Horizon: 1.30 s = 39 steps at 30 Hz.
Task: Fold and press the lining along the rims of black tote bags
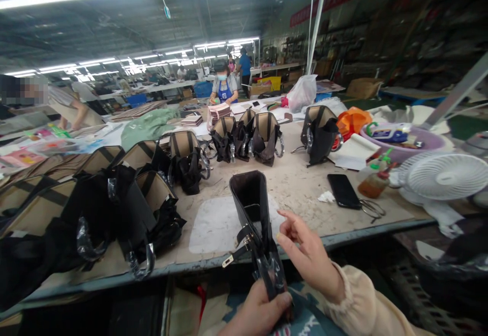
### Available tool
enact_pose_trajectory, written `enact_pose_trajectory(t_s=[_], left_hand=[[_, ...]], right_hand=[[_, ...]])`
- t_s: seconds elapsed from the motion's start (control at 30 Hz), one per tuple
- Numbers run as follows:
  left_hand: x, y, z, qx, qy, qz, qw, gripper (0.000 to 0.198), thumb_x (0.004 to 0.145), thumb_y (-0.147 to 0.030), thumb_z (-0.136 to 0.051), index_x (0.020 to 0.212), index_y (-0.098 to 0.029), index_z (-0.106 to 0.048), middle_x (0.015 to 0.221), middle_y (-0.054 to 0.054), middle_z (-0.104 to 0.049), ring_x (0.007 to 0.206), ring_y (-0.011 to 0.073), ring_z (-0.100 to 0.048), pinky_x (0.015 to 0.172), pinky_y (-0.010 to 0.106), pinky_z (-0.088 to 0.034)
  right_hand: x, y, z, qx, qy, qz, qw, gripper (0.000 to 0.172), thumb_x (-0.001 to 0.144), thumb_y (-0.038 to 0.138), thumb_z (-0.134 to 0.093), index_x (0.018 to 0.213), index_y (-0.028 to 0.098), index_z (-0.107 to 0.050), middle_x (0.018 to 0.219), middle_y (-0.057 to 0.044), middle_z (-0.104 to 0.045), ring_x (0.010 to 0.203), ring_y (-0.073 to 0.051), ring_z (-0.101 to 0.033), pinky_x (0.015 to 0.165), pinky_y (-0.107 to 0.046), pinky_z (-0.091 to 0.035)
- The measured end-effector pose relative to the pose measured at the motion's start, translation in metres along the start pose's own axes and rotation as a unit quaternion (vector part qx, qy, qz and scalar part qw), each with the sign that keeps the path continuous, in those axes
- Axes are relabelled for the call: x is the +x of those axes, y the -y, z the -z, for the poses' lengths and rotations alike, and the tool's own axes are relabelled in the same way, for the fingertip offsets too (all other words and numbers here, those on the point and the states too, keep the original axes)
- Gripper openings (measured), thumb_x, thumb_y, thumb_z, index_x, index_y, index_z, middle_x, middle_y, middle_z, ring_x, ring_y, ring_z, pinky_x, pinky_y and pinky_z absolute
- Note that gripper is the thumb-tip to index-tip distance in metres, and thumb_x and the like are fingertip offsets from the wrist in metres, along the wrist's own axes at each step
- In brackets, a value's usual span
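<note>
A black handbag (pixel 249 199) lies tipped at the table's front edge, its open mouth facing up and showing a dark lining. My left hand (pixel 259 305) is closed round the plastic-wrapped handle at the bag's near end. A strap with a metal clasp (pixel 227 261) sticks out from the bag's left side. My right hand (pixel 305 249) hovers just right of the bag, fingers apart and slightly curled, holding nothing. Beneath the bag lies a pale sheet (pixel 209 226) on the table.
Several unfinished black bags (pixel 141 214) crowd the left, with more (pixel 265 138) behind. A phone (pixel 343 191), scissors (pixel 371 208), bottle (pixel 373 183), white fan (pixel 444 178) and purple basin (pixel 404 145) stand right. A co-worker (pixel 224 89) in a blue apron is across the table.
</note>
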<state>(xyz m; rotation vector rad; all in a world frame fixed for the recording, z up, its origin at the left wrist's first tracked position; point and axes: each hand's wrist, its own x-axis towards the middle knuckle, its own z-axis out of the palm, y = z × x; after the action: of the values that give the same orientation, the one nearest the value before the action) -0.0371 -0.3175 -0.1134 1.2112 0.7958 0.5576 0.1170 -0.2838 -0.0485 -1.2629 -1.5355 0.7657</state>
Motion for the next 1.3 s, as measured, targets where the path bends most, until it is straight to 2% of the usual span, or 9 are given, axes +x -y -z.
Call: enact_pose_trajectory(t_s=[0.13,0.23,0.5,0.63,0.73,0.9,1.07,1.17,1.3], left_hand=[[0.0,-0.001,0.0,0.0,-0.005,0.008,1.0,0.05,0.073,-0.06,-0.058,0.067,-0.011,-0.055,0.059,0.002,-0.051,0.055,0.01,-0.046,0.054,0.022,-0.036],[-0.001,-0.004,0.001,0.018,-0.014,0.002,1.0,0.053,0.071,-0.064,-0.057,0.072,-0.011,-0.056,0.062,0.003,-0.053,0.058,0.0117,-0.048,0.056,0.023,-0.038],[0.0,0.003,-0.001,0.053,-0.025,0.015,0.998,0.056,0.07,-0.068,-0.053,0.074,-0.012,-0.053,0.061,0.0,-0.05,0.056,0.0097,-0.045,0.052,0.021,-0.035],[0.002,0.009,0.0,0.064,-0.018,0.002,0.998,0.054,0.075,-0.066,-0.051,0.072,-0.012,-0.054,0.058,0.0,-0.05,0.054,0.0092,-0.045,0.052,0.021,-0.035],[0.002,0.013,0.001,0.061,-0.017,0.001,0.998,0.05,0.077,-0.061,-0.052,0.073,-0.012,-0.057,0.057,0.0,-0.05,0.054,0.0097,-0.044,0.052,0.022,-0.036],[-0.002,0.022,0.007,0.085,-0.033,-0.007,0.996,0.046,0.077,-0.057,-0.056,0.082,-0.012,-0.062,0.066,0.003,-0.055,0.068,0.0155,-0.05,0.066,0.027,-0.043],[-0.003,0.027,0.01,0.126,-0.015,0.002,0.992,0.042,0.08,-0.054,-0.053,0.088,-0.013,-0.062,0.078,0.004,-0.057,0.076,0.0167,-0.049,0.071,0.028,-0.043],[-0.003,0.022,0.01,0.151,-0.02,-0.011,0.988,0.038,0.083,-0.05,-0.05,0.086,-0.013,-0.061,0.08,0.004,-0.058,0.076,0.0164,-0.048,0.07,0.027,-0.042],[-0.002,0.012,0.008,0.175,-0.018,0.0,0.984,0.035,0.084,-0.047,-0.05,0.087,-0.013,-0.059,0.084,0.004,-0.057,0.079,0.0169,-0.049,0.071,0.027,-0.04]], right_hand=[[0.015,0.012,-0.006,-0.047,0.042,-0.019,0.998,0.046,0.086,0.031,-0.051,0.13,0.024,-0.038,0.071,0.005,-0.049,0.056,-0.009,-0.048,0.054,-0.024,-0.042],[0.022,0.015,-0.01,-0.064,0.047,-0.016,0.997,0.047,0.085,0.026,-0.049,0.131,0.025,-0.039,0.068,0.006,-0.047,0.054,-0.009,-0.046,0.055,-0.024,-0.04],[0.037,0.008,-0.01,-0.099,-0.024,-0.009,0.995,0.044,0.089,0.025,-0.043,0.132,0.024,-0.04,0.066,0.005,-0.051,0.061,-0.013,-0.051,0.065,-0.029,-0.041],[0.038,0.009,-0.013,-0.073,-0.026,0.002,0.997,0.042,0.089,0.028,-0.044,0.131,0.022,-0.041,0.064,0.005,-0.049,0.06,-0.012,-0.05,0.065,-0.028,-0.041],[0.031,0.009,-0.017,-0.04,-0.012,-0.022,0.999,0.046,0.087,0.028,-0.049,0.132,0.024,-0.039,0.064,0.006,-0.045,0.059,-0.011,-0.047,0.064,-0.027,-0.041],[0.019,0.008,-0.018,0.048,0.04,-0.048,0.997,0.059,0.084,0.023,-0.05,0.139,0.027,-0.026,0.07,0.006,-0.041,0.059,-0.01,-0.042,0.058,-0.025,-0.041],[0.02,0.008,-0.014,0.054,0.061,-0.052,0.995,0.064,0.083,0.022,-0.052,0.14,0.026,-0.025,0.071,0.006,-0.04,0.06,-0.009,-0.042,0.059,-0.025,-0.041],[0.027,0.007,-0.014,0.032,0.038,-0.045,0.998,0.062,0.083,0.023,-0.051,0.14,0.024,-0.026,0.067,0.007,-0.041,0.059,-0.01,-0.042,0.06,-0.025,-0.04],[0.044,0.001,-0.017,0.007,-0.037,-0.034,0.999,0.054,0.086,0.027,-0.048,0.138,0.02,-0.034,0.062,0.007,-0.04,0.057,-0.011,-0.042,0.062,-0.027,-0.04]])
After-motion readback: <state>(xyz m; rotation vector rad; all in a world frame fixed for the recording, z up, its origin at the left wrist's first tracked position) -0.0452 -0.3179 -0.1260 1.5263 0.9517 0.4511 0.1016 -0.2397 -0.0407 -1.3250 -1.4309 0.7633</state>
